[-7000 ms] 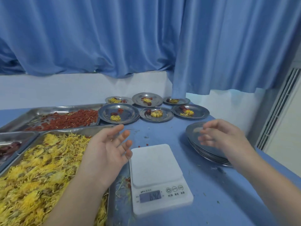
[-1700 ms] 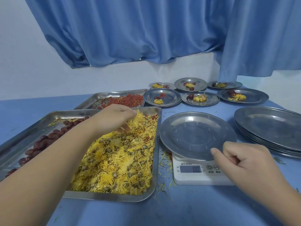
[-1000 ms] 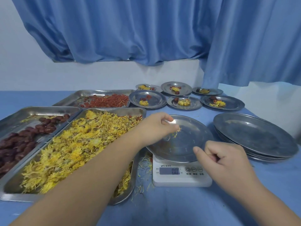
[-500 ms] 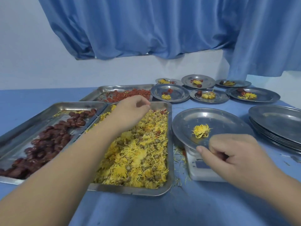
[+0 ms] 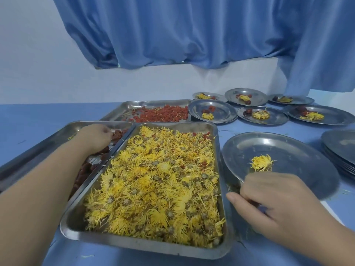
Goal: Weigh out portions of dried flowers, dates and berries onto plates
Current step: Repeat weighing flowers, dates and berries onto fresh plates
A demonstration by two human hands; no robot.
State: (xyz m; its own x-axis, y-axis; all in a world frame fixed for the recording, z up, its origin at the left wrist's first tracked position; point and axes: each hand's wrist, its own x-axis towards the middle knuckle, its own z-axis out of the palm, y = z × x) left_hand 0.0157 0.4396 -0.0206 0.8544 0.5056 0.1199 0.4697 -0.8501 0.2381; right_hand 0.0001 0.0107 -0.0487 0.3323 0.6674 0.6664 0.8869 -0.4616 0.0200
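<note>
The left hand (image 5: 95, 136) was in the dates tray (image 5: 38, 148), fingers curled down onto the dates (image 5: 118, 133); whether one was gripped could not be confirmed. The right hand (image 5: 276, 206) was loosely clenched, holding nothing visible, at the near rim of the weighing plate (image 5: 288, 150), which carried one dried flower (image 5: 261, 163). The flower tray (image 5: 149, 244) lay between them.

place: food-prep room | cues: steel trays (image 5: 221, 169), portioned plates (image 5: 226, 110), blue-covered table (image 5: 38, 116), curtain (image 5: 192, 31)
</note>
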